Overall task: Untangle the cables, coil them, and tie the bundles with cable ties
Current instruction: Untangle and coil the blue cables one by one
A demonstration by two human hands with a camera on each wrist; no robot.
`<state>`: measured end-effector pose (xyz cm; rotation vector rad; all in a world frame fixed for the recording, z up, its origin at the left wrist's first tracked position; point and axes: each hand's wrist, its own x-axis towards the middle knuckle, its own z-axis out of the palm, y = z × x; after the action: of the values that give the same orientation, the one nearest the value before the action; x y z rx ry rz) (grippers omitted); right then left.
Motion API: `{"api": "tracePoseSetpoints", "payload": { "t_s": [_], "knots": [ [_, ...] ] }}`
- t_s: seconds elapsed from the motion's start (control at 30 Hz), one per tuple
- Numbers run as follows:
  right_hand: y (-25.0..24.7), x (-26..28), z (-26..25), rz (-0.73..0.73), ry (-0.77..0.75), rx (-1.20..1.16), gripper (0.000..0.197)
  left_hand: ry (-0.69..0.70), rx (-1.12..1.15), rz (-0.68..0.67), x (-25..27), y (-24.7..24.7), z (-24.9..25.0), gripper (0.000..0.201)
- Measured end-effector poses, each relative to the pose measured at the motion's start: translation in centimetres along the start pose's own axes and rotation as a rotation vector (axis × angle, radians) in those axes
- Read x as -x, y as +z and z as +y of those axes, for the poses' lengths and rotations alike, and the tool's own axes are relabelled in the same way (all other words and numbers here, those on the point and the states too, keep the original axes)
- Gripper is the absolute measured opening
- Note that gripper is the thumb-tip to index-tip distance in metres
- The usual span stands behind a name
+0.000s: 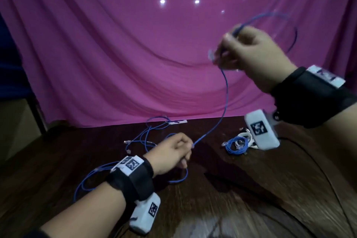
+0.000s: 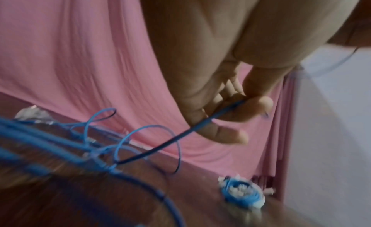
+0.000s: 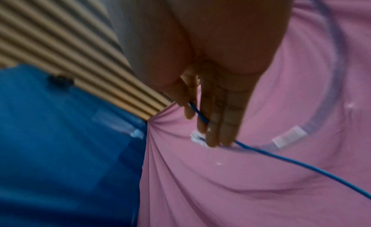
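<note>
A thin blue cable stretches between my two hands. My right hand is raised high before the pink cloth and grips the cable, with a blurred loop swinging above and right of it. A clear plug shows by its fingertips. My left hand hovers low over the wooden table and pinches the same cable between thumb and fingers. Loose blue cables lie tangled on the table behind the left hand, and more blue cable curls under my left wrist.
A coiled blue bundle lies at the right of the dark wooden table, beside white cables. A pink cloth hangs behind. A black cord runs along the table's right side.
</note>
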<state>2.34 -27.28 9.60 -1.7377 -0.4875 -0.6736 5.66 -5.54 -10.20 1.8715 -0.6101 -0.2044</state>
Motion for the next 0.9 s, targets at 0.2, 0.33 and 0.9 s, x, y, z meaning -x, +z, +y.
{"api": "tracePoseSetpoints", "payload": {
  "t_s": [0.2,0.33,0.9],
  "knots": [
    [4.3,5.2,5.0,-0.557,0.121,0.468,0.033,0.348,-0.181,0.34,-1.2,-3.0,6.9,0.009],
    [4.8,5.5,5.5,-0.414,0.135,0.278,0.032,0.417,-0.209,0.36,-1.1,-4.3,8.1,0.009],
    [-0.5,1.7,8.4,-0.315,0.46,0.268,0.04,-0.022,0.003,0.423,2.5,-7.9,-2.8,0.035]
  ]
}}
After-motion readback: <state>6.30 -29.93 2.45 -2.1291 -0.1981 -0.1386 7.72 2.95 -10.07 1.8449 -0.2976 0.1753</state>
